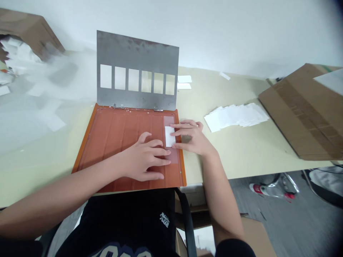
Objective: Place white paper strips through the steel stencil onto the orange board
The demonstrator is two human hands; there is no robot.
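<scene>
An orange-brown grooved board (115,132) lies on the table in front of me, with a hinged grey metal plate (136,53) standing open behind it; the plate has a row of several rectangular windows. In the board's rightmost groove lies a translucent strip (173,154) with a small white sheet (169,136) on it. My left hand (144,157) rests flat on the board, fingers stretched out, fingertips touching the strip below the sheet. My right hand (191,137) lies flat at the board's right edge, fingers extended onto the white sheet.
A fanned pile of white sheets (235,116) lies right of the board. Two more white pieces (184,82) sit behind the plate. A cardboard box (305,110) is at the right, another box (29,32) with plastic wrap (32,92) at the left.
</scene>
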